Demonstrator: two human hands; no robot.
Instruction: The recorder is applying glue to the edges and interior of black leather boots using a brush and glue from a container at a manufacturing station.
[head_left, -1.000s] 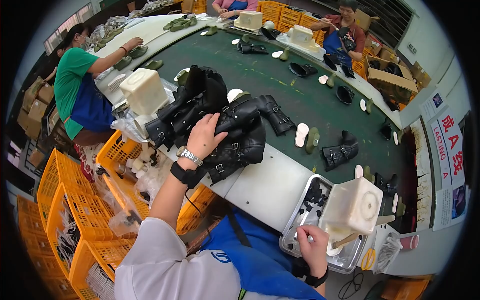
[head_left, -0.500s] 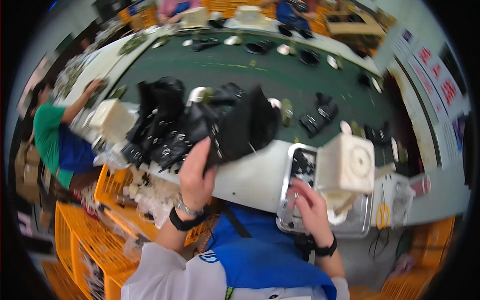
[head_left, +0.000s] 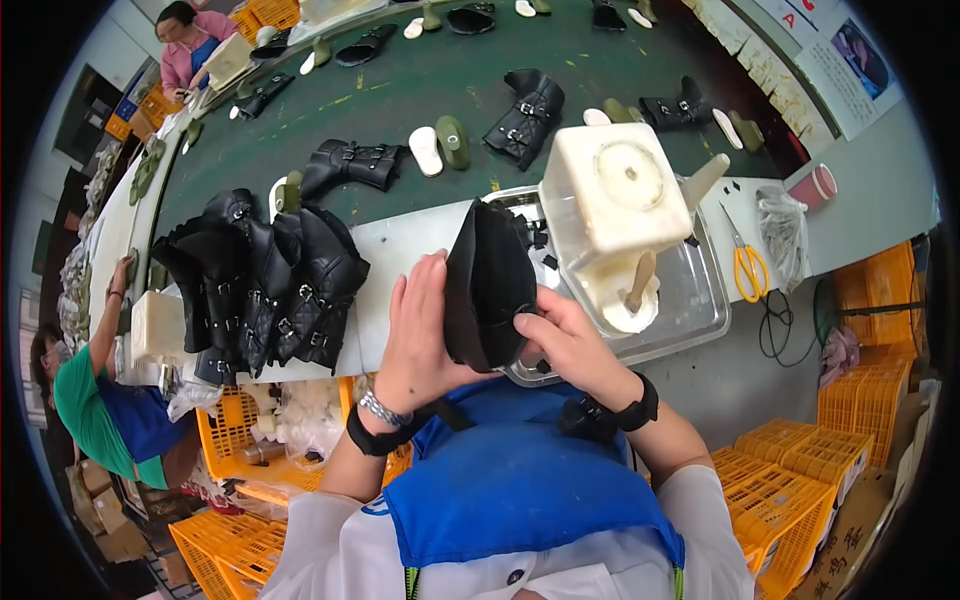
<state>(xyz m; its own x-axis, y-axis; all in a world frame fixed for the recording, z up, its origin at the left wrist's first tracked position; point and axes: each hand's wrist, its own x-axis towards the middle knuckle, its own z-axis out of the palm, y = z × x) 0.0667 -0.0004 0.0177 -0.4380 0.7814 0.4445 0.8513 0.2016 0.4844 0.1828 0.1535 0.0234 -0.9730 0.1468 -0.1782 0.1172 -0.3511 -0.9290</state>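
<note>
At the far left of the table (head_left: 400, 240) I see a heap of black leather buckled boots (head_left: 265, 285) lying on their sides, and just right of it my left hand (head_left: 420, 335) lies flat and open-fingered against the side of the black leather boot upper (head_left: 487, 285) held upright above the table's near edge. My right hand (head_left: 565, 340) pinches the upper's lower right edge with clenched fingers. I judge it light, soft and floppy, best held by the edges; right of it stand a metal tray (head_left: 700, 300), a cream square plastic tub (head_left: 620, 190) and orange-handled scissors (head_left: 747, 262).
</note>
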